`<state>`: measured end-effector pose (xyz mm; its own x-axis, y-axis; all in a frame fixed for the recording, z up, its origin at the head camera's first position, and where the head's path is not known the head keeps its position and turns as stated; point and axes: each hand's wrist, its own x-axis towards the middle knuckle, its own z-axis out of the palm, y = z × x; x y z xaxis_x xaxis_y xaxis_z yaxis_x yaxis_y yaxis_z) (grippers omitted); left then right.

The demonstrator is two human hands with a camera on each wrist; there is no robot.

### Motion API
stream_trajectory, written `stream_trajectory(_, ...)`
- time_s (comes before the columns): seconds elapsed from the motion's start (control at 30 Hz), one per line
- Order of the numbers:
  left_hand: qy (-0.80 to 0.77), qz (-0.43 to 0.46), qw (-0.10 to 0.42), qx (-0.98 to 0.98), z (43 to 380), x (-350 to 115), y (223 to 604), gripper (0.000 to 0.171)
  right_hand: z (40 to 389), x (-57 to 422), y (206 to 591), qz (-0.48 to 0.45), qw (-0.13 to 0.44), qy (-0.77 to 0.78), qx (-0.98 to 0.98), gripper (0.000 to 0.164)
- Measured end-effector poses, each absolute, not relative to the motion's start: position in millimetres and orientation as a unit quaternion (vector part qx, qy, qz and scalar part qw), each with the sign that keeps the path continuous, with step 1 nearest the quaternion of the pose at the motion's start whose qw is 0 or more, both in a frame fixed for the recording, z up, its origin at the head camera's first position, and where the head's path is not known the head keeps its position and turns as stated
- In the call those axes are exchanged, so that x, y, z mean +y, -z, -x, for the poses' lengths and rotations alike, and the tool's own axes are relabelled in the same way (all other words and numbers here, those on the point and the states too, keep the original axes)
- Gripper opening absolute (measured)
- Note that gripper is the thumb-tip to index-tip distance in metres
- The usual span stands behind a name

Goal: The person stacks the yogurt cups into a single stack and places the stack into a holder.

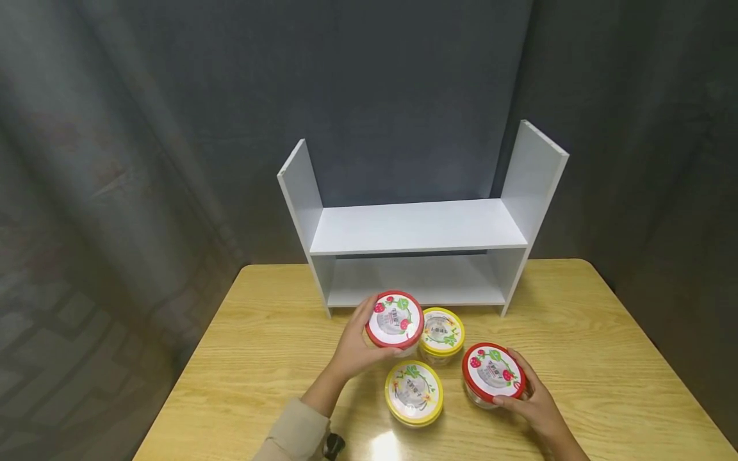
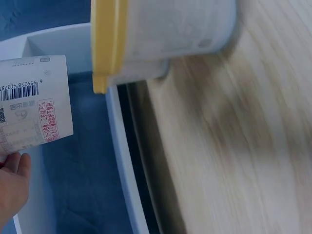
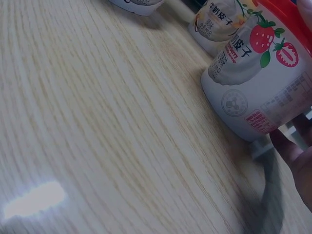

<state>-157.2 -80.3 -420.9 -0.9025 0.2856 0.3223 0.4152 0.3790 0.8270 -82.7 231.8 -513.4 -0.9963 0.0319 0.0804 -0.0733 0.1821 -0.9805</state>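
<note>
My left hand point(image 1: 359, 342) grips a red-lidded yogurt cup point(image 1: 395, 320) with strawberries on its lid, just in front of the shelf. In the left wrist view this cup's white side with a barcode point(image 2: 34, 105) faces the camera. My right hand point(image 1: 536, 400) holds a second red-lidded cup point(image 1: 493, 371) by its right side; strawberries on its wall point(image 3: 253, 73) show in the right wrist view. I cannot tell whether that cup touches the table. Between the hands stand two yellow-lidded cups, one farther back point(image 1: 442, 331) and one nearer point(image 1: 414, 393).
A white two-level shelf point(image 1: 415, 227) with tall side panels stands at the back of the wooden table point(image 1: 259, 358). Dark grey curtains point(image 1: 415, 96) hang behind and at both sides. The cups stand close to the shelf's front.
</note>
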Motion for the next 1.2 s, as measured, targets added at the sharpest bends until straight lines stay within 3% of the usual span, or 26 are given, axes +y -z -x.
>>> stream_trajectory(1.2, 0.517, 0.282, -0.022, -0.808, 137.1, 7.8, 410.1, 0.099, 82.4, 229.3, 513.8, -0.062, 0.076, -0.675, -0.731, 0.084)
